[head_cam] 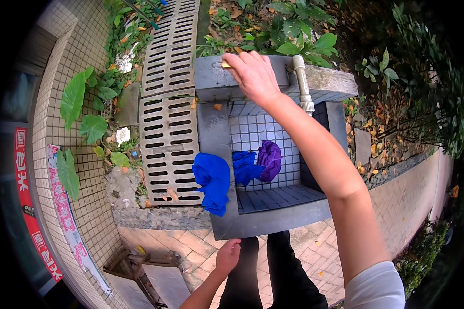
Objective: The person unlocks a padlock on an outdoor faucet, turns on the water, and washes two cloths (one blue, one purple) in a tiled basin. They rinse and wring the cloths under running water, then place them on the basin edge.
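My right hand (253,75) reaches over the basin to its grey back ledge (210,82). A small yellow object (226,65) with a clear, loop-like end is pinched in its fingers; its exact kind is unclear. Below the front rim, my left hand (229,255) hangs by my leg, fingers curled, with nothing showing in it. A bunched blue cloth (212,183) lies draped over the left rim of the tiled basin (276,224). Inside, on the tiled floor, a second blue cloth (246,168) touches a crumpled purple cloth (270,160).
A metal tap pipe (302,83) stands at the back, right of my hand, its outlet over the basin. Slotted drain covers (170,143) run along the left, before a tiled wall (85,177). Boards (166,284) lean at lower left. Plants and fallen leaves (375,143) lie right.
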Available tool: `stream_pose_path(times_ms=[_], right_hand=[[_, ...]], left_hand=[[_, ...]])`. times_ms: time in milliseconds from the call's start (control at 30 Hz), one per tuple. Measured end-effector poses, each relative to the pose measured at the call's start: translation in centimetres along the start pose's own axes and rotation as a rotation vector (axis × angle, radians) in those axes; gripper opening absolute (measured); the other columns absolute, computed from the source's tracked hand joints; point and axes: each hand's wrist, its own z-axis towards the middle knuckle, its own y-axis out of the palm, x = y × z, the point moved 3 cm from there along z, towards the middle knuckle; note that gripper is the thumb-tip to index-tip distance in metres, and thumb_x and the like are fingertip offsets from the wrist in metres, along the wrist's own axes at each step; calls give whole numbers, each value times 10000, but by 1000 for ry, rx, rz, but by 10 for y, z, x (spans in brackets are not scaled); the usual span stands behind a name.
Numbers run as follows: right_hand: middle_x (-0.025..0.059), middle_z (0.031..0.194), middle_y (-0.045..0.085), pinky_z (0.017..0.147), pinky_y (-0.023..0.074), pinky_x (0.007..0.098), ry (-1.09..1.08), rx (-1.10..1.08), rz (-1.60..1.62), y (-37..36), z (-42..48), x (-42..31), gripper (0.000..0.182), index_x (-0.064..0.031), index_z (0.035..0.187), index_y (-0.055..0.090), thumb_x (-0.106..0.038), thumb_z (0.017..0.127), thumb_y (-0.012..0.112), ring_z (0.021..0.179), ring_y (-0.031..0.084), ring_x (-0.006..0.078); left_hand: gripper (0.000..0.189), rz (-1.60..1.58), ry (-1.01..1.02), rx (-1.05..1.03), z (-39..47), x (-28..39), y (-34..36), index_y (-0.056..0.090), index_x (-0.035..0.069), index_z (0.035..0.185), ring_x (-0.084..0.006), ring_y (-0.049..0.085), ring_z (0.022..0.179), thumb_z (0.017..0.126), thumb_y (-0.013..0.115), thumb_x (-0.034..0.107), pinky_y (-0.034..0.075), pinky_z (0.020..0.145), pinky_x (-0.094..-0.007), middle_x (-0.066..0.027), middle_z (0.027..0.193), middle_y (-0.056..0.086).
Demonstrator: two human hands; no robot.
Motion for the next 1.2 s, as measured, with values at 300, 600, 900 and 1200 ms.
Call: stream_pose_path(times_ms=[300,600,900,1200], right_hand=[[137,1403,236,1063,180,463,99,-314,143,78,-9,30,676,-229,1363,267,10,760,458,1319,145,353],[215,1216,398,979,307,404,494,-107,-142,-92,-173,7,599,23,1285,306,-94,762,572,1152,375,388],[214,1078,463,790,446,354,867,-260,322,-65,-209,30,587,6,1243,318,-128,755,616,938,539,305],[205,816,612,721,461,440,782,-772,27,-104,-167,37,263,-42,986,509,-166,754,526,796,585,373]], left_hand=[[183,68,-22,4,-17,-33,3,585,73,974,-286,609,744,829,511,158,482,668,-357,-129,889,617],[530,295,340,346,38,23,-56,407,11,1214,-352,470,1028,729,605,88,388,860,-401,-205,1110,477],[891,520,179,309,166,89,-64,177,169,1368,-446,365,1130,657,714,173,345,921,-477,-313,1278,274],[813,699,92,328,176,79,-59,223,168,1325,-450,400,1072,644,641,23,426,835,-457,-290,1249,268]])
